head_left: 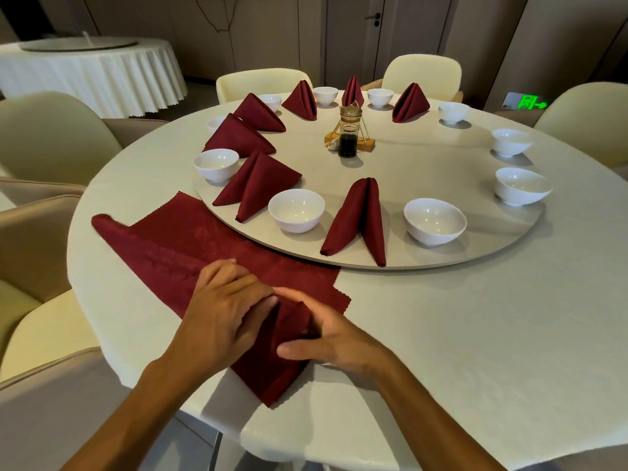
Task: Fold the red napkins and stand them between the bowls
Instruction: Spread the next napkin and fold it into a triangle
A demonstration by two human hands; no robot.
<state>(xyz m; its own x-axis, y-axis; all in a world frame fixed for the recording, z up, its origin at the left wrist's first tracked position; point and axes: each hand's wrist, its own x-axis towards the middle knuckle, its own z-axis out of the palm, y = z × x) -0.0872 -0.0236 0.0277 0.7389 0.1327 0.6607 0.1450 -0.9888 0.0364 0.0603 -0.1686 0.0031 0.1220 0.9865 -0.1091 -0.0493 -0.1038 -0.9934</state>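
Restaurant banquet or private dining room. Evidence: large round tabletop [441, 334] under cream cloth, carrying a turntable [407, 171] ringed with white bowls [295, 210] and standing folded red napkins [356, 219]; condiment bottle [348, 136] at its centre. Cream upholstered chairs [51, 134] around the rim from 9 to 2 o'clock. Second round table [91, 73] with pleated cloth at 10 o'clock. Green exit sign [530, 103] low on the wall at 2 o'clock; panelled walls and a door [360, 35] at 12 o'clock.
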